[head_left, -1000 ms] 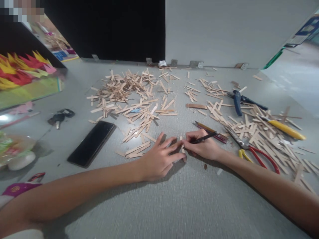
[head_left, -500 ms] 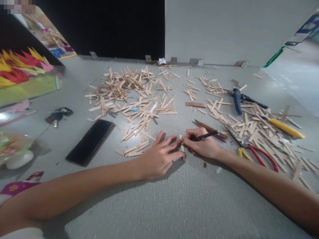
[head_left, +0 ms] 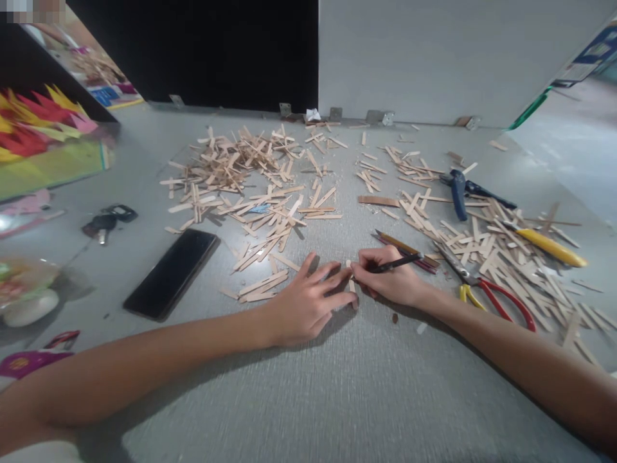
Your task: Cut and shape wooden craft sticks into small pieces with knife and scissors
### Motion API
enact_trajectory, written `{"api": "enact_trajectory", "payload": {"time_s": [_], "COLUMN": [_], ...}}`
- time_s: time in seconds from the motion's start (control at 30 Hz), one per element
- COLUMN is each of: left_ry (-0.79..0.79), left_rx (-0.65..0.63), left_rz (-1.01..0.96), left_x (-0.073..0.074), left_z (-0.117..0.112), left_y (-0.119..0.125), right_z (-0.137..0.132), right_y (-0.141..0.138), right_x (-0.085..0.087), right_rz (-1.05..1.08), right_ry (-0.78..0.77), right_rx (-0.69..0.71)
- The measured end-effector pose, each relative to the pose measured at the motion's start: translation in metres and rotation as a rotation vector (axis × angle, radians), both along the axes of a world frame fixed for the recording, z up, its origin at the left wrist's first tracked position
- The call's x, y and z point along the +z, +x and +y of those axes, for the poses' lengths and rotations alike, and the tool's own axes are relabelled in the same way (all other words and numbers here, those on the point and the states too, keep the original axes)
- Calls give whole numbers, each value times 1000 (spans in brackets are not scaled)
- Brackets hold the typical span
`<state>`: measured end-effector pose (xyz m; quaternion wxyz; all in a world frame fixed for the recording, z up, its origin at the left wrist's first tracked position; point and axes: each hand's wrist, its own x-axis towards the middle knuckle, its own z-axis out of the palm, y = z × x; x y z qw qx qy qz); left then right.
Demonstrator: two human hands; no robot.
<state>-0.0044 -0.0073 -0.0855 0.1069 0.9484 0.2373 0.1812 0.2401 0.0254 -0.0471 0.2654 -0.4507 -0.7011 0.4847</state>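
My left hand (head_left: 308,301) lies flat on the grey table (head_left: 337,399) with its fingers spread, pressing down a short wooden stick (head_left: 351,284) under its fingertips. My right hand (head_left: 390,281) is closed round a dark pencil (head_left: 398,263) whose tip touches that stick. Loose wooden sticks (head_left: 250,186) lie scattered in a big pile behind my left hand, and more sticks (head_left: 501,247) spread out to the right.
A black phone (head_left: 169,272) lies left of my hands, keys (head_left: 107,222) further left. Red-handled cutters (head_left: 486,292), blue pliers (head_left: 460,193), a yellow-handled tool (head_left: 549,244) and spare pencils (head_left: 405,247) lie among the right sticks. Coloured paper (head_left: 38,122) sits far left.
Both hands stay on the stick and pencil. The view has tilted slightly, so everything sits a little higher in the frame.
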Motion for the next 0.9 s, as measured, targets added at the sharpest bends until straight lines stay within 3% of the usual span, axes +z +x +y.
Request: {"api": "enact_trajectory", "payload": {"time_s": [0.9], "left_ry": [41], "left_rx": [-3], "left_rz": [-5], "left_x": [-1], "left_z": [0], "left_y": [1], "right_z": [0], "right_y": [-1], "right_x": [1], "right_rz": [18], "right_ry": [-6], "right_rx": [-17]}}
